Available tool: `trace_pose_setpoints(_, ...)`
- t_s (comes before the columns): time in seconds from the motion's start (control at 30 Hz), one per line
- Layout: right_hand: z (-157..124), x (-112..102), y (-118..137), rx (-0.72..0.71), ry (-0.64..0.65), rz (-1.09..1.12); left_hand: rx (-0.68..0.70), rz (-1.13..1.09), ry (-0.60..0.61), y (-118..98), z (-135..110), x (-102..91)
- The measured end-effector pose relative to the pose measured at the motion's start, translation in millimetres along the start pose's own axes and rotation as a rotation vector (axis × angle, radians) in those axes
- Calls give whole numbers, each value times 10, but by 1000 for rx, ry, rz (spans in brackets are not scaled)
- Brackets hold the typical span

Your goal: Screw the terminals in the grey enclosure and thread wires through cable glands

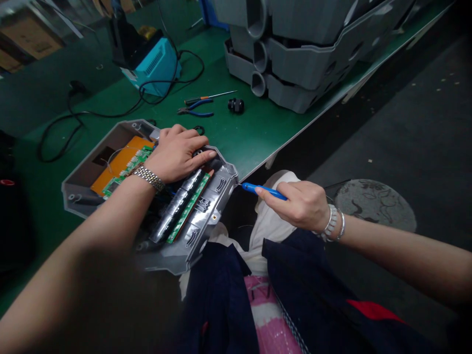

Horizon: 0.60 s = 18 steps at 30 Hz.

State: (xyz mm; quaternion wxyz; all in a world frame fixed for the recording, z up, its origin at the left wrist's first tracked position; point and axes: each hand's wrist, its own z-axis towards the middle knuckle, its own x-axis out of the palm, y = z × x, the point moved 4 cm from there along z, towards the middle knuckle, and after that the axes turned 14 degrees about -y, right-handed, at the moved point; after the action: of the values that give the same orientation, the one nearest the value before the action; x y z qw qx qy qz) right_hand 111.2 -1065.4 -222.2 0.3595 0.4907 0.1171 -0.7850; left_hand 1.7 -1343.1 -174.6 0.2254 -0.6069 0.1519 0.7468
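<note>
My left hand (180,152) is closed over the far edge of a grey plastic housing (208,216), with the thumb lying across its inside. The housing sits tilted at the table's front edge. Inside are a silver-wrapped battery pack (177,209), a narrow green circuit strip (190,207) and another green circuit board (127,172) beside an orange panel (121,160). In my right hand (300,204) is a slim blue-handled tool (263,190). Its thin tip is at the housing's right corner; whether it touches is too fine to tell.
Blue-handled cutting pliers (199,108), a screwdriver (210,98) and a black cable gland (236,105) lie on the green table (254,137). Stacked grey housings (298,64) stand at the back right. A turquoise device (157,66) trails a black cable. A round stool (376,204) is at right.
</note>
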Motion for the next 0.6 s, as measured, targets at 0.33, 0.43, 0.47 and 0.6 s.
trace_pose_setpoints(0.33, -33, -119, 317, 174, -128, 333, 6, 41, 33, -30, -1, -33)
trace_pose_setpoints(0.43, 63, -185, 198, -72, -198, -8, 2, 45, 33, -39, -7, -34)
trace_pose_setpoints(0.47, 85, -190, 159, -162, -215, -96, -1, 44, 30, -36, -8, -27)
trace_pose_setpoints(0.6, 95, -179, 69, -428, -301, -236, -5, 27, 13, -2, -9, 13)
